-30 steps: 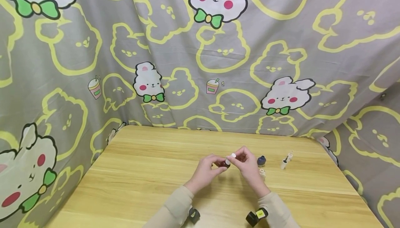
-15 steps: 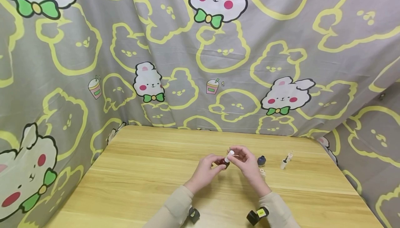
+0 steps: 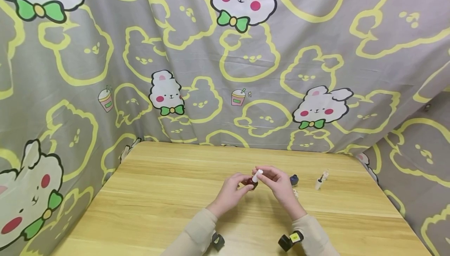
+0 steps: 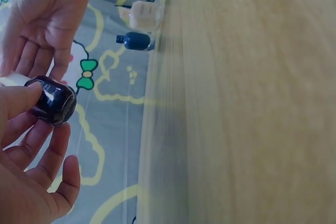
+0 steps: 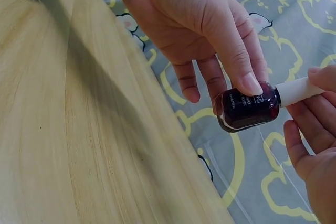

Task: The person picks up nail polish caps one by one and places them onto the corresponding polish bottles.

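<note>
A dark red nail polish bottle with a white cap is held above the table between both hands. My left hand grips the glass body, thumb over the label in the right wrist view. With thumb and fingers, my right hand pinches the cap, which sits against the black neck of the bottle. Just beyond the right hand stands an uncapped blue polish bottle. A pale polish bottle shows beside it in the left wrist view, mostly hidden by the right wrist in the head view.
Farther right, a white cap with a dark brush and another white brush cap lie on the wooden table. A grey patterned curtain hangs behind the table and along its sides. Black devices are strapped to both wrists.
The right thumb and fingers have shifted on the cap, so more of it shows. The left hand keeps its grip on the bottle in nearly the same place.
</note>
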`<state>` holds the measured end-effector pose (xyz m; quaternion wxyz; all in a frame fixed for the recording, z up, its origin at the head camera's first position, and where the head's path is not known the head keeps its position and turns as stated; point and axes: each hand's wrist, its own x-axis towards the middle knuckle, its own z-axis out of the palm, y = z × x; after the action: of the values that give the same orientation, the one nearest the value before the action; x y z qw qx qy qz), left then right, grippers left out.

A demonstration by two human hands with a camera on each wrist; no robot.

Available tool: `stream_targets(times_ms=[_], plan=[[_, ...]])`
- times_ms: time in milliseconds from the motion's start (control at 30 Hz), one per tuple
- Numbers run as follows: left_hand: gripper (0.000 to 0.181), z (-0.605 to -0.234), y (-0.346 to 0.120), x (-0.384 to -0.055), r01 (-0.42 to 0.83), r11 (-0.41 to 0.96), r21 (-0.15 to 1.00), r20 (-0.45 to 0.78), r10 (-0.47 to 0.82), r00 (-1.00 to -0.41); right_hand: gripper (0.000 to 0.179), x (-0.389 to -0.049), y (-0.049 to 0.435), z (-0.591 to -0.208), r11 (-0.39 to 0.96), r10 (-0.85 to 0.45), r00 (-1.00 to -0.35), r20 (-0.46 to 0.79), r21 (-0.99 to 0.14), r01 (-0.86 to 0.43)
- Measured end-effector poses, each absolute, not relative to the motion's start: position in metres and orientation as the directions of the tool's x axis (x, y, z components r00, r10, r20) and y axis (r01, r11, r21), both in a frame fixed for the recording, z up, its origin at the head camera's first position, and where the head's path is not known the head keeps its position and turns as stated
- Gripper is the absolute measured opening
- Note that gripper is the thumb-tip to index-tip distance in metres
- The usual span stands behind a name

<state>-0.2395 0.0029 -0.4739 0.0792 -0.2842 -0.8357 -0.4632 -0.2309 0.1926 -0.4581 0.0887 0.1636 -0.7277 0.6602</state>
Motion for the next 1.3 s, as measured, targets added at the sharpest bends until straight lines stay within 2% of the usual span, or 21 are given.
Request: stream_targets(times_ms=[400,933,1300], plan=[[0.024,-0.474,0.003,-0.239,0.551,0.397,0.734,0.410,0.388,-0.825,0.019,-0.230,0.189,-0.459,0.129,-0.001,-0.945,0.328,-0.937,-0.325],[0.016,-0.474,0.006,-0.236,0.553,0.394,0.734,0.429,0.362,-0.827,0.026,-0.227,0.178,-0.458,0.120,0.142,-0.937,0.318,-0.945,-0.303],[0.020,-0.473,0.006,-0.236,0.555,0.403,0.728,0.429,0.364,-0.827,0.024,-0.230,0.178,-0.459,0.136,0.140,-0.948,0.284,-0.954,-0.266]])
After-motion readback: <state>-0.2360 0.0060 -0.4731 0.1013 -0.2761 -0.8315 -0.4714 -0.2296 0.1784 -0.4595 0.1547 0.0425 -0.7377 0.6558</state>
